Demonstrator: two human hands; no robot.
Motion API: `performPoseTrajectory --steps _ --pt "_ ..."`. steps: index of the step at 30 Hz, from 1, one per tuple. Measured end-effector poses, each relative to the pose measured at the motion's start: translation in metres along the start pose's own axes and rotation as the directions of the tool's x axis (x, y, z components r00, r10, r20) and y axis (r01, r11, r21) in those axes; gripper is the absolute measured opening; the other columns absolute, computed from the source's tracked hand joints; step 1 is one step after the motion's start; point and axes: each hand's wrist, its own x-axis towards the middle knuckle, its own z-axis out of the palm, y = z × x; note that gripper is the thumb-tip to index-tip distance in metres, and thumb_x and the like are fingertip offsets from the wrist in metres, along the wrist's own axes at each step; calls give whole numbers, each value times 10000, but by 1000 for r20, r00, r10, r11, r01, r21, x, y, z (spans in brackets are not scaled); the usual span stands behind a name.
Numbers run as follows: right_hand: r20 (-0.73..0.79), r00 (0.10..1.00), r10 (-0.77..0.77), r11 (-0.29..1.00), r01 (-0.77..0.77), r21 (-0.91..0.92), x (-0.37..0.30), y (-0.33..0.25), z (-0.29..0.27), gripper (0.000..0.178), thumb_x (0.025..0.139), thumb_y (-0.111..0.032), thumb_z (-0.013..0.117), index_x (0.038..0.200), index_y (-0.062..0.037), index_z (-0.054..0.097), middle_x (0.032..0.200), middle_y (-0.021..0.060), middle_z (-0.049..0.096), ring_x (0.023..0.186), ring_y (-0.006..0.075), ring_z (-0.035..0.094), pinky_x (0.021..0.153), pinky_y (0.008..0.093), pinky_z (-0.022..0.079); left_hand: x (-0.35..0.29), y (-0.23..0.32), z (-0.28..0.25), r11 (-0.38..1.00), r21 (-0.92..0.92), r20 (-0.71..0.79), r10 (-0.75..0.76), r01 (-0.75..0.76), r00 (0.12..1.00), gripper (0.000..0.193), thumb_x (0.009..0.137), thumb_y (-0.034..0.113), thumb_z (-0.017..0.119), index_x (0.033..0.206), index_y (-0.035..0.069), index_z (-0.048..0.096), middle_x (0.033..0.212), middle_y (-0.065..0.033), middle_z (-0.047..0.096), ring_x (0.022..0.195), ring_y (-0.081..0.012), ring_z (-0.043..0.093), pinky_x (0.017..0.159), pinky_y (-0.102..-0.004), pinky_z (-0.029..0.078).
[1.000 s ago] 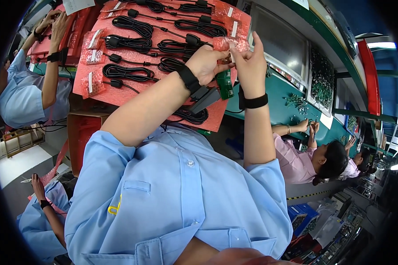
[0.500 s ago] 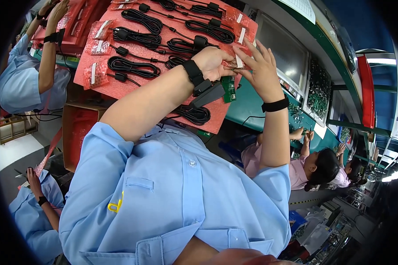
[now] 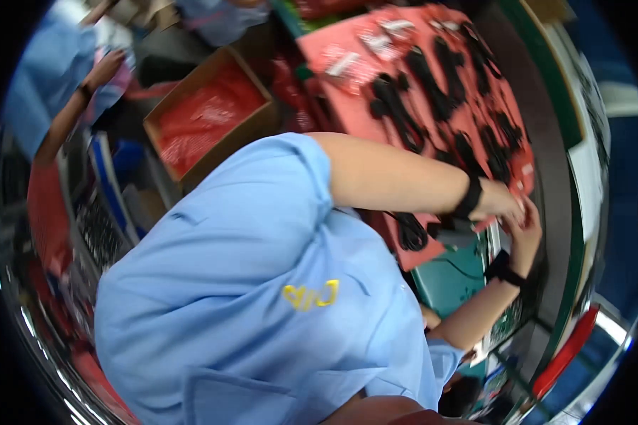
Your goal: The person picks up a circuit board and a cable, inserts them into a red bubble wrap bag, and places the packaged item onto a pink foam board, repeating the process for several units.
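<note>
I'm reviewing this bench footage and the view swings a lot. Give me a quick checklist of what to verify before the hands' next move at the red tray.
1. Both hands in view: ok. Left hand and right hand meet at the red tray's edge.
2. Grip on the small red piece: cannot tell, blurred.
3. Coiled black cables lying on the tray: ok.
4. Black wristbands on both wrists: ok.
5. Cardboard box with red lining apart from the hands: ok.
6. Picture steady: not ok, tilted and smeared.

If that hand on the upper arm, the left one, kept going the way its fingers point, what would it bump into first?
Probably the right hand: the left hand already meets it at the edge of the red sheet. The blur hides any gap between them.
</note>
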Motion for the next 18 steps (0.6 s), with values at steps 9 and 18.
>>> performPoseTrajectory --steps 9,18 --pt "-207 975 -82 951 14 -310 17 64 -22 430 866 -140 646 1252 -13 504 1197 125 557 979 175 585 838 282 475 -231 100 -29 721 464 44 562 -515 826 215 923 95 533 1099 -25 561 989 -103 652 912 -150 637 811 -280 515" --pt "-487 871 -66 955 -86 -283 10 6 9 423 894 -175 616 1274 -29 502 1186 128 571 986 187 594 860 299 469 -454 57 -354 471 368 -754 656 802 -39 241 842 95 486 1058 63 587 1081 -229 572 1032 -380 547 907 -422 440"
